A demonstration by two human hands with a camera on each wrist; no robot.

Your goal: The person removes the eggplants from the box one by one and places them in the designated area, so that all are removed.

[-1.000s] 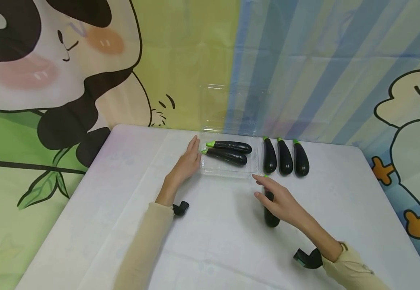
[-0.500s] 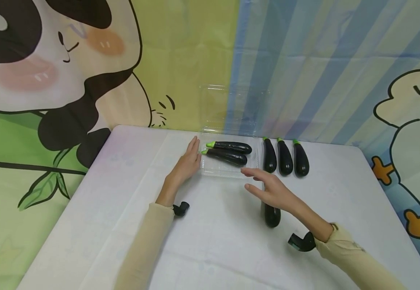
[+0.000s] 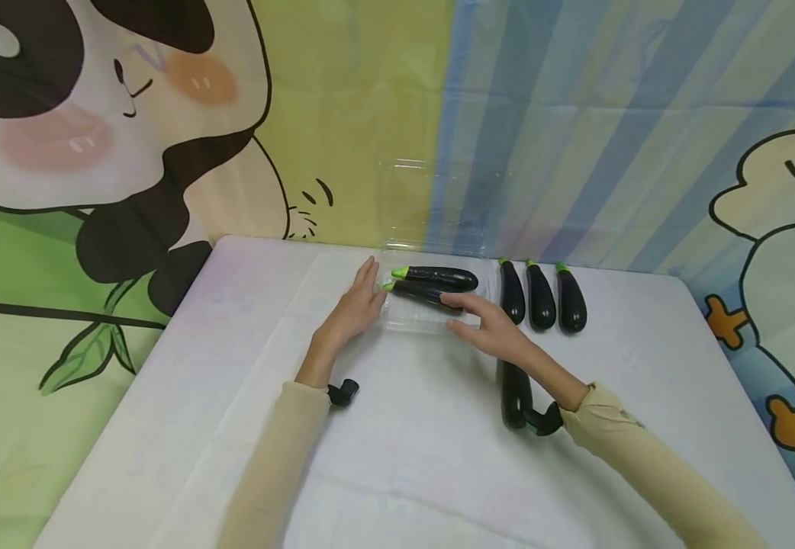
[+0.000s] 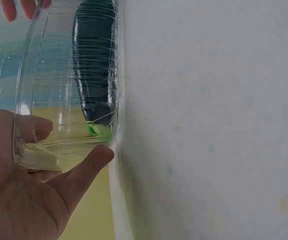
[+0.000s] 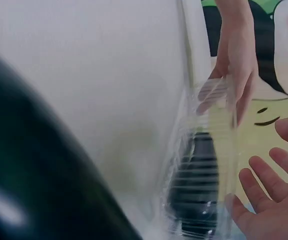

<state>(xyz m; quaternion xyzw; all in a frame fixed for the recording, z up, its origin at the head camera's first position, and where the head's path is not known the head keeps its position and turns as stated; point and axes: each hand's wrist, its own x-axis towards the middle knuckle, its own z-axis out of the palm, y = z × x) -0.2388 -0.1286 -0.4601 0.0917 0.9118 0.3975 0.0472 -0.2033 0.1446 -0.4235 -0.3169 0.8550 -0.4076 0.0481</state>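
Left hand (image 3: 354,305) is bracing the left end of the clear box (image 3: 411,316), fingers straight; right hand (image 3: 492,329) is hovering, fingers spread, gripping nothing. Two eggplants (image 3: 439,277) are lying inside: probably slick, firm; mid-body hold.

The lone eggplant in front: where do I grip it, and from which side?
I'd grip the lone eggplant around its thick near end, coming from above and closing across its width. It lies on the white cloth with that rounded end foremost and no other eggplant alongside. In the head view the right hand covers its far end, so that part is likely harder.
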